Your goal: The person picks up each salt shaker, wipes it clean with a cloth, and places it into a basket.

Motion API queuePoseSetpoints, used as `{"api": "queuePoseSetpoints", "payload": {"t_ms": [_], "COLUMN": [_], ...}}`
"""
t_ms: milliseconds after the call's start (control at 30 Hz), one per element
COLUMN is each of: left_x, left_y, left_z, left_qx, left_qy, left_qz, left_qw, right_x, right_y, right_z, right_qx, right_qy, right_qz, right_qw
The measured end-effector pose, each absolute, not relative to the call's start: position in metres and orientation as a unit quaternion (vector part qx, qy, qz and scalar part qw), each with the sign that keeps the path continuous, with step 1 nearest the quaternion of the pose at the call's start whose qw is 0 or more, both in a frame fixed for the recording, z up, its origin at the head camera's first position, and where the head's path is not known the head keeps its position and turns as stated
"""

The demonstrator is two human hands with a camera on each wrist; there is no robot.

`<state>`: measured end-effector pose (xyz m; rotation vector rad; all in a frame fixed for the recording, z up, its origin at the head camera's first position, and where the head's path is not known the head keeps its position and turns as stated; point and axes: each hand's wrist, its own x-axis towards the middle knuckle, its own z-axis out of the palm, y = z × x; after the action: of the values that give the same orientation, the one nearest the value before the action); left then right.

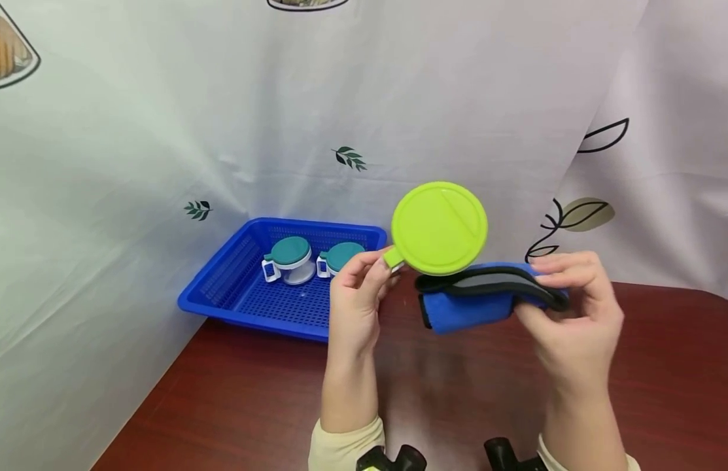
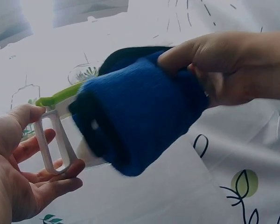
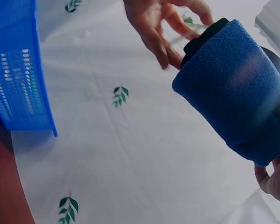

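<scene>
My left hand point(image 1: 359, 296) holds a seasoning jar by its white handle point(image 2: 64, 140), with the thumb up at the lid's tab. The jar's round lime-green lid point(image 1: 439, 227) faces the head camera. Most of the jar's body is hidden behind a folded blue cloth point(image 1: 472, 313) with black edging and a grey strip. Thumb and fingers of my right hand point(image 1: 584, 320) pinch the cloth at its right end. In the left wrist view the cloth lies against or just in front of the jar; whether they touch I cannot tell.
Behind and left of my hands, a blue plastic basket point(image 1: 240, 318) stands on the dark red-brown table point(image 1: 458, 392). Inside are a teal-lidded jar point(image 1: 290, 251) and a second such jar point(image 1: 343, 254), partly covered by my left hand. A white patterned curtain point(image 1: 305, 118) hangs behind.
</scene>
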<state>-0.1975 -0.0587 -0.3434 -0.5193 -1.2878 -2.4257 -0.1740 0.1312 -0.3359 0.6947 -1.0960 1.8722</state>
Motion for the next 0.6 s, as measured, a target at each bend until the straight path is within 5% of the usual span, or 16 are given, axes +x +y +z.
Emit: {"api": "queuePoseSetpoints", "payload": {"t_ms": [400, 600], "left_x": [-0.196, -0.199], "left_y": [-0.058, -0.059], "left_z": [-0.343, -0.344], "left_qx": [-0.175, -0.146], "left_qy": [-0.537, -0.622], "left_qz": [-0.813, -0.759], "left_qw": [0.140, 0.123], "right_x": [-0.171, -0.171], "right_y": [0.154, 0.183], "right_z": [-0.332, -0.324], "right_qx": [0.305, 0.105], "right_qy": [-0.367, -0.143], "right_qz": [0.791, 0.866], "right_qw": [0.382, 0.467]}}
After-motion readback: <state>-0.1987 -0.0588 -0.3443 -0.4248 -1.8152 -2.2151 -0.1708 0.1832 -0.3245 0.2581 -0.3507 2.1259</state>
